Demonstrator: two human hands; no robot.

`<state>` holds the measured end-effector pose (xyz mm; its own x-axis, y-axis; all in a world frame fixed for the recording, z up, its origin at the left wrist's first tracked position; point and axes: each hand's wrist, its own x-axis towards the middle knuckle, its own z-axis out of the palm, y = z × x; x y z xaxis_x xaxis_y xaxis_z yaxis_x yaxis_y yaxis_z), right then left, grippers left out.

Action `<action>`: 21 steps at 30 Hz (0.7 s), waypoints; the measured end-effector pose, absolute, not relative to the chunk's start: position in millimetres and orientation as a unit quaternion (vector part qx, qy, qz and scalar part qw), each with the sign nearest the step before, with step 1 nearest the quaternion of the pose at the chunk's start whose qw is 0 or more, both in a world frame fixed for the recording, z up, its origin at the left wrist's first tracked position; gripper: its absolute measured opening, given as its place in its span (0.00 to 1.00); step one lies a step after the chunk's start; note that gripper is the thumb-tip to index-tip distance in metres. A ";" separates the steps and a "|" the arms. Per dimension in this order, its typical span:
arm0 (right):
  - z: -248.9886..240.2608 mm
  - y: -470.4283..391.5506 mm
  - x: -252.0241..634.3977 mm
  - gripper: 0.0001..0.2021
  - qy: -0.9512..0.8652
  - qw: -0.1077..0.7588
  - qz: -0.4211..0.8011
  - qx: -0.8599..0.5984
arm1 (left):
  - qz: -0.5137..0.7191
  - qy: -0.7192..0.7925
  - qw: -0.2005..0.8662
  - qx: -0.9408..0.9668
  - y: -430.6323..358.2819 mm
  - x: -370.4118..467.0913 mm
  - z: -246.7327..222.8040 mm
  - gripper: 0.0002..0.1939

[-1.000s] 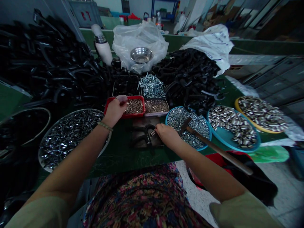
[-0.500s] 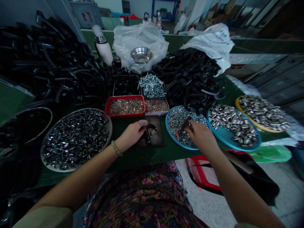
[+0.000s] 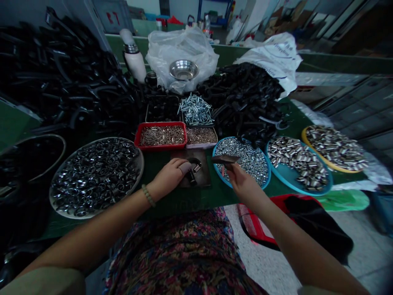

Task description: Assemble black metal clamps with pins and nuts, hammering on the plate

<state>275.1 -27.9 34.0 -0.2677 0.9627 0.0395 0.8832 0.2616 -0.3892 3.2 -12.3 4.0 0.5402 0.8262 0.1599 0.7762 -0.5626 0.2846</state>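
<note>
Black fitting (image 3: 193, 177) held by left hand (image 3: 175, 173) on metal plate (image 3: 205, 177), hammer (image 3: 225, 159) gripped in right hand (image 3: 242, 181) over blue tray's edge (image 3: 217, 172)

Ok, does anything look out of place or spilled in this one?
Mildly: the steel bowl is perched on a crumpled plastic bag, and some of the black heap seems to crowd over the far rim of the blue tray of small silvery pieces. I see no clear spill.

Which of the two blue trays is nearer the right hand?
The left blue tray, of small shiny parts: the right hand, gripping the hammer, overlaps it in view. The other blue tray, of larger cylinders, sits farther right.
</note>
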 end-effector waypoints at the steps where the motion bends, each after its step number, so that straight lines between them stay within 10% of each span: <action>1: 38.3 -29.4 264.2 0.15 -0.791 0.139 0.168 -0.571 | 0.163 0.469 0.091 0.863 -14.9 -0.9 -0.8 0.15; 16: 59.2 -20.5 195.4 0.17 -0.820 0.091 0.237 -0.514 | 0.263 0.533 0.198 0.779 -21.6 -12.6 -15.8 0.35; 21: 46.4 -13.4 235.0 0.17 -0.779 0.138 0.217 -0.572 | 0.209 0.514 0.131 0.821 -29.4 -6.2 -8.5 0.28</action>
